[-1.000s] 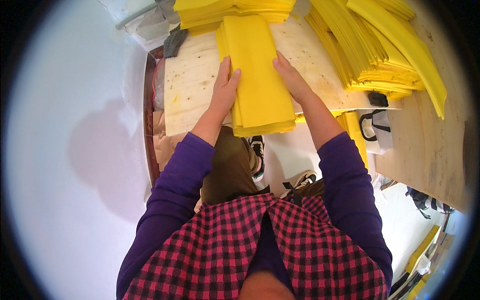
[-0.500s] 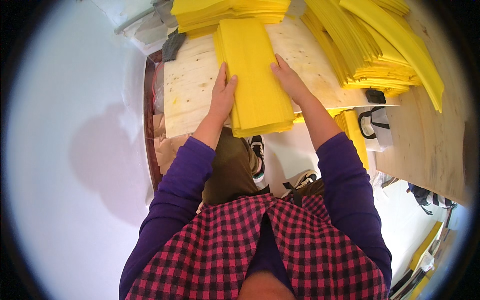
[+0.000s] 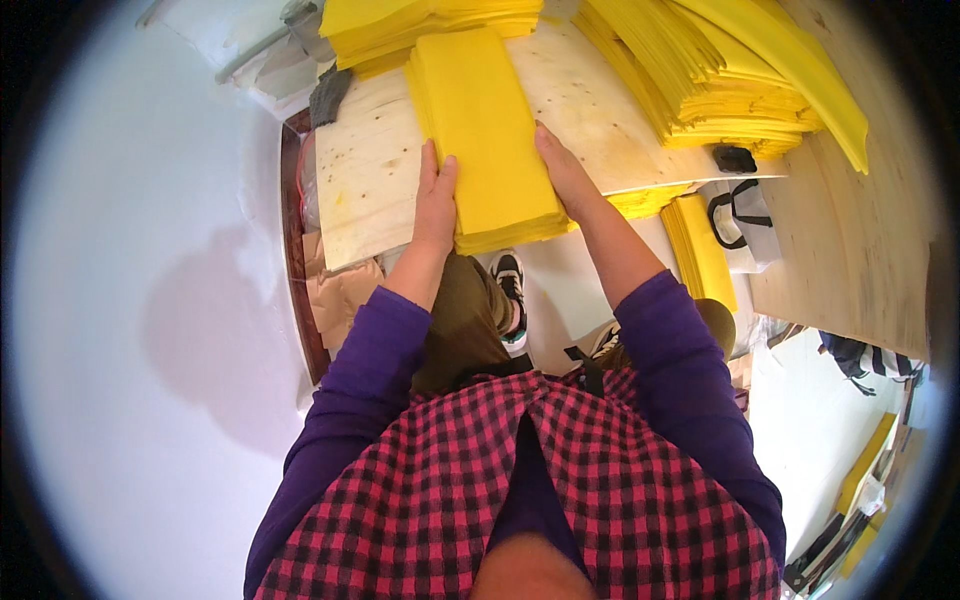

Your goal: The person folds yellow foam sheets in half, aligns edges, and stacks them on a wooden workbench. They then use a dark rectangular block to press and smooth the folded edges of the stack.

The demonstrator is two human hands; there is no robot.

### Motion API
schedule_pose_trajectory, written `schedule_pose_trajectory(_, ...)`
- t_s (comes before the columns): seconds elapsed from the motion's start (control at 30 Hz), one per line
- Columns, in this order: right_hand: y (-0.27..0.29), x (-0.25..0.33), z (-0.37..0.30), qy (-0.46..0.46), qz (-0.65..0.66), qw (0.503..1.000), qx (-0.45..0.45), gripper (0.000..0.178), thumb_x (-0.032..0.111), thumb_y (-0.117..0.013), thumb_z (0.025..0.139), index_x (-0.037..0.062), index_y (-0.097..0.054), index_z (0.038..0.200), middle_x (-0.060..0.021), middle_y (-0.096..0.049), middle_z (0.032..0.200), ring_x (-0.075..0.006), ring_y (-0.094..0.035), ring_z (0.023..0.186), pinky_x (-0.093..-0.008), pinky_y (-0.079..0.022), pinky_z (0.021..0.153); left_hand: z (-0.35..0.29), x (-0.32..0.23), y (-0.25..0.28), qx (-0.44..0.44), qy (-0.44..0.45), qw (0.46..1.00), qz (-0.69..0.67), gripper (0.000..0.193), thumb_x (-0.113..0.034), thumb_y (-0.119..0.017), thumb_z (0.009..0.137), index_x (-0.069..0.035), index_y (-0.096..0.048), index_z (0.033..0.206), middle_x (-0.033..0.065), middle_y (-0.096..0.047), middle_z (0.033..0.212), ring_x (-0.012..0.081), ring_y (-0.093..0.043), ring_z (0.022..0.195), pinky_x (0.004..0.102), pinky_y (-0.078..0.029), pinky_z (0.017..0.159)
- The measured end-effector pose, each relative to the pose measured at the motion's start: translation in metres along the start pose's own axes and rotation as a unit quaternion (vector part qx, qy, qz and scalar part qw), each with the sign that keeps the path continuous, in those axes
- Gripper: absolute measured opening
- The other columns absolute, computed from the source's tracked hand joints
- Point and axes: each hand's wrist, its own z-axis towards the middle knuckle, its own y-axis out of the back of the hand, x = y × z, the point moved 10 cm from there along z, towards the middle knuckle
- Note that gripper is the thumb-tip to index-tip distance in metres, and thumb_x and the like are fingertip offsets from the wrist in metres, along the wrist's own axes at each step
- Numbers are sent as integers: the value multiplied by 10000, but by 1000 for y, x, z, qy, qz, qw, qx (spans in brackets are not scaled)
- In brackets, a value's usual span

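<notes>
A thick stack of folded yellow fabric sheets (image 3: 487, 140) lies lengthwise in front of me on a pale plywood table (image 3: 370, 165), its near end sticking out past the table's edge. My left hand (image 3: 436, 200) is at the stack's left side, fingers stretched and thumb apart, pointing away from me. Against the opposite side rests my right hand (image 3: 568, 178), its fingers extended along the edge. The two hands flank the stack without wrapping round it. Parts of the right hand's fingers are hidden from view.
More yellow sheets are piled at the back (image 3: 425, 28) and at the right (image 3: 690, 75). A small black object (image 3: 735, 159) sits near the table's right front edge. Under the table are further yellow sheets (image 3: 700, 250) and a white bag with black handles (image 3: 745, 225). A dark grey cloth (image 3: 329, 95) lies at the left.
The view has shifted, so the table sits slightly higher and further left. My hands stay beside the stack; the right one now lies closer along its side. My right knee has come into sight.
</notes>
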Motion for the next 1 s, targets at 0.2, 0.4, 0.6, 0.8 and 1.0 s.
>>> schedule_pose_trajectory(0.2, -10, 11, -13, 12, -8, 1000, 2, 657, 455, -342, 988, -2, -224, 1445, -143, -367, 1429, -210, -368, 1295, -317, -291, 1071, -3, -2, -5, 39, -1, 999, -1, 641, -301, -433, 979, -11, -135, 1467, 134, -268, 1478, 225, -311, 1325, 301, -281, 1073)
schedule_pose_trajectory(0.4, 6, 16, -17, 31, -68, 997, -30, 697, 507, -391, 956, 0, -290, 1424, -163, -360, 1435, -233, -344, 1323, -308, -267, 1082, -6, -4, 1, 2, 12, 1000, 26, 642, -335, -408, 984, -17, -137, 1470, 142, -255, 1485, 230, -286, 1347, 330, -253, 1092)
schedule_pose_trajectory(0.6, 69, 58, -77, 103, -130, 977, -132, 560, 464, -497, 930, 32, -512, 1285, -116, -540, 1275, -208, -465, 1211, -309, -324, 1040, -36, -30, 41, -59, -86, 977, 185, 544, -285, -403, 986, -15, -260, 1436, 144, -253, 1495, 239, -228, 1383, 330, -185, 1119)
schedule_pose_trajectory(0.8, 214, 115, -261, 201, -199, 887, -365, 255, 216, -553, 940, 43, -632, 1109, -37, -662, 1031, -132, -589, 992, -269, -430, 913, -105, -42, 59, -39, -163, 914, 369, 477, -235, -363, 995, 3, -322, 1407, 158, -330, 1460, 256, -292, 1357, 337, -207, 1110)
schedule_pose_trajectory(1.0, 339, -14, -492, 2, -166, 758, -631, 214, 139, -527, 927, -30, -644, 985, -63, -664, 837, -97, -595, 699, -228, -482, 650, -123, -21, 66, -45, -113, 873, 471, 464, -206, -348, 992, 66, -343, 1369, 205, -355, 1431, 298, -328, 1332, 352, -239, 1101)
